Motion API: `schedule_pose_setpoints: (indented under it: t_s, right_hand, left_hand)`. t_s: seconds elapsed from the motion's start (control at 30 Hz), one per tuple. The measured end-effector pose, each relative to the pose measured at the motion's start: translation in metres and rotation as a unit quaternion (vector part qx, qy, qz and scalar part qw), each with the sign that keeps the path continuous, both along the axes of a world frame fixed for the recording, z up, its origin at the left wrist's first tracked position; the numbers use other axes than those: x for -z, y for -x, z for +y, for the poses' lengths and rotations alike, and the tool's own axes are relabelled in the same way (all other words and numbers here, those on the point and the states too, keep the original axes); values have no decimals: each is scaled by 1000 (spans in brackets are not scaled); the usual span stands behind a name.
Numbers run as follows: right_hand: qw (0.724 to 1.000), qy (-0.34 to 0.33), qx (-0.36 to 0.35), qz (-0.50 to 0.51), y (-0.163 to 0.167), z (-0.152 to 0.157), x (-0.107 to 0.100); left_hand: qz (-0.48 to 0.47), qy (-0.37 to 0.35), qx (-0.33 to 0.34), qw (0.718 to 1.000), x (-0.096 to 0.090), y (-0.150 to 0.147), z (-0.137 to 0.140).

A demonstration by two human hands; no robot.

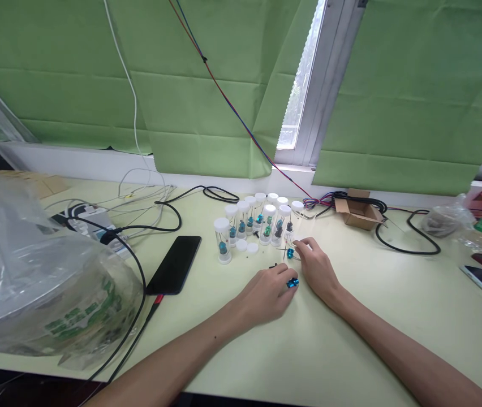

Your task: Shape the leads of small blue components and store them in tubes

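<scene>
- Green blinds (211, 113) are hung behind a pale table (351, 339) in the head view; a cluster of clear tubes (267, 226) with white lids is taken as landmark.
- Left hand (269, 291): set on the near side of the cluster. Its fingers are curled inward, and a shiny blue piece (292, 282) is held between thumb and fingers with little gap left. Fingertips rather than palm are probably used because the piece is so small.
- Right hand (315, 263): placed at the near right edge of the cluster. Thumb and fingertips are drawn almost together beside a wired blue piece (290, 254); whether one of its thin wires is gripped cannot be told. The hand is kept low, presumably for steadiness.
- Tubes are stood upright and close together, small coloured pieces being enclosed; bench space is presumably saved thereby.
- Loose white caps (253, 247) are laid flat at the cluster's near side, and a small dark piece (273, 265) is partly hidden by the left hand; access to the tubes is slightly crowded by both.
- Left of the cluster, a phone (174, 265) and a bulky plastic bag (88, 282) are seen; right of it, a cardboard box (358, 213) and looped black cable (411, 250).
</scene>
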State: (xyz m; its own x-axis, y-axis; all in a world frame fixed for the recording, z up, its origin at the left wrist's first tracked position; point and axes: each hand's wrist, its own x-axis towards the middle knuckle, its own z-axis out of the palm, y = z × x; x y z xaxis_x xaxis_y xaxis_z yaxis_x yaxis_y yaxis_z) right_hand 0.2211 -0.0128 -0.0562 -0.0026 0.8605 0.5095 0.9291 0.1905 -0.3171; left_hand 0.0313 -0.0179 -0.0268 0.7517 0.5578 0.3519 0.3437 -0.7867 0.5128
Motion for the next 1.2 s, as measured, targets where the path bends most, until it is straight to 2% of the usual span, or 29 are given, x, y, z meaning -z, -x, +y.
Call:
schedule_pose_setpoints:
  t_s: [0.17,0.33,0.53,0.63,0.9,1.2]
  right_hand:
    - [997,-38,-35,49,3,-3,-1]
    - [992,-74,-54,83,6,-7,-5]
    - [986,-108,-67,111,8,-11,-8]
    - [984,-117,-70,118,10,-12,-10]
    - [976,-146,-64,149,14,-17,-16]
    - [971,-153,-91,161,16,-18,-16]
  left_hand:
    - [-22,22,-9,999,-1,0,0]
    - [-106,63,-73,990,-2,-2,2]
    - [-192,202,-176,944,-5,-2,13]
    - [-212,239,-208,924,-4,0,18]
    - [-207,235,-228,922,1,-1,21]
    - [-201,242,-205,927,1,-2,20]
